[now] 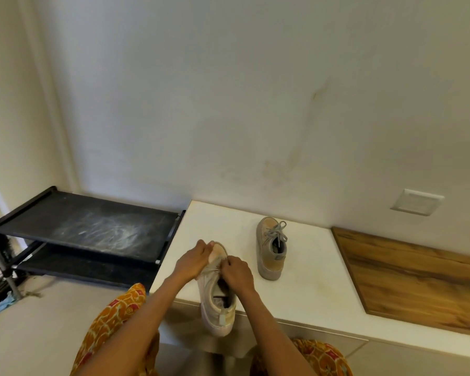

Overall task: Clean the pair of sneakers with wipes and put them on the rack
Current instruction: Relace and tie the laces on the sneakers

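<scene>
Beige canvas defines the near sneaker [217, 291] at lower centre, its heel overhanging the white bench [310, 267] edge; our left hand [192, 263] curls around the toe and our right hand [238, 271] pinches the laces. No wipe is visible. If either grip slackens, we judge the shoe may tip off; the second sneaker [272, 248] stands apart at centre right, the dusty rack [92, 226] at left.

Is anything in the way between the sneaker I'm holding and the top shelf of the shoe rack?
Nothing visible. The held sneaker sits at the counter's left edge, and the rack's top shelf, just left, shows only dusty smears.
</scene>
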### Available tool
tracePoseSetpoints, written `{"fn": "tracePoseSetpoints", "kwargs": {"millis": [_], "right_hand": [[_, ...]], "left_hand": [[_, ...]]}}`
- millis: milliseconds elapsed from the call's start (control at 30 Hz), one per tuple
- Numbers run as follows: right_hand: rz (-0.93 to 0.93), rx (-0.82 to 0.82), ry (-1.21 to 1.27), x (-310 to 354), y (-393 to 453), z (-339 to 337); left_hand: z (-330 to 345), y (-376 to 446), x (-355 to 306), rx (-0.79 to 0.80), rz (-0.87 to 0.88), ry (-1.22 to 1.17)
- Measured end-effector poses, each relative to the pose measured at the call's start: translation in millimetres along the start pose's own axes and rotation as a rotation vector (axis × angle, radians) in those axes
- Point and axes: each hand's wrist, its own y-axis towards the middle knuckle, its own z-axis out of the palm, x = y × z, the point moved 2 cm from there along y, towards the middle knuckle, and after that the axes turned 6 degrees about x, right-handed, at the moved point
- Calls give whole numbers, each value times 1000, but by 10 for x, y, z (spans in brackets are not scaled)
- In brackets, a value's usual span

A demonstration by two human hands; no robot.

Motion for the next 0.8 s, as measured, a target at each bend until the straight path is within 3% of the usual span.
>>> {"fn": "tracePoseSetpoints", "kwargs": {"millis": [100,167,267,300,367,433,467,533,600,733,800], "right_hand": [[4,55,236,-89,35,-28],[-13,86,406,-111,14,-61],[-72,130,512,-114,2,-96],[-88,152,518,-103,-6,-101],[-103,184,525,-90,-21,-109],[-122,194,514,-97,-26,-117],[-139,197,506,-112,-26,-124],[-183,192,497,-152,-37,-148],[-207,172,543,-198,-57,-194],[-235,161,526,-247,-28,-275],[-276,164,417,-249,-5,-289]], "left_hand": [[-164,26,203,58,-122,201],[-213,-9,263,240,-221,368],[-199,-89,190,518,-296,439],[-199,-74,145,480,-241,515],[-165,46,75,219,-8,602],[-138,111,-61,52,226,389],[-133,123,-116,87,277,229],[-109,125,-172,335,276,81],[-74,116,-129,517,244,91],[-2,113,15,310,199,-85],[41,21,-9,319,163,-204]]}}
